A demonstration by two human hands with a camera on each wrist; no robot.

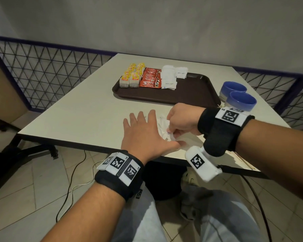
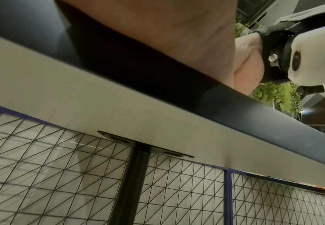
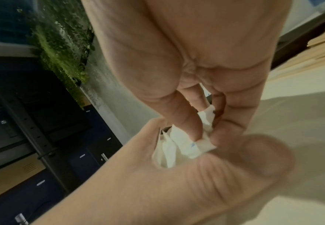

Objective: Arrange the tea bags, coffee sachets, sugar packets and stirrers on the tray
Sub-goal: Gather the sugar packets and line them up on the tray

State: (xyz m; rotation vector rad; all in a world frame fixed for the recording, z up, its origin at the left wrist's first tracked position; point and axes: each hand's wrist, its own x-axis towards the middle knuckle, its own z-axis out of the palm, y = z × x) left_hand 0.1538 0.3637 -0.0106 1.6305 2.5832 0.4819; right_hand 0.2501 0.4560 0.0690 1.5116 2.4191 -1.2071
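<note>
Your left hand [image 1: 143,135] lies flat on the table [image 1: 80,116] with the fingers straight and spread. It holds nothing; it only rests beside the loose sugar packets [image 1: 164,128], touching their left edge.

Just to the right, your right hand [image 1: 182,121] has curled fingers and pinches a few of those packets between thumb and fingertips, as the right wrist view shows up close. How many it holds, you cannot tell.

The tray [image 1: 192,91] sits farther back on the table, past both hands. Tea bags [image 1: 131,77] fill its left end, coffee sachets [image 1: 150,78] come next, then sugar already laid down [image 1: 170,77]. The right half is bare.

So the packets must go away from you and a little right. Your right hand is nearer and already has them. Two blue bowls [image 1: 238,95] stand right of the tray; keep clear.
</note>
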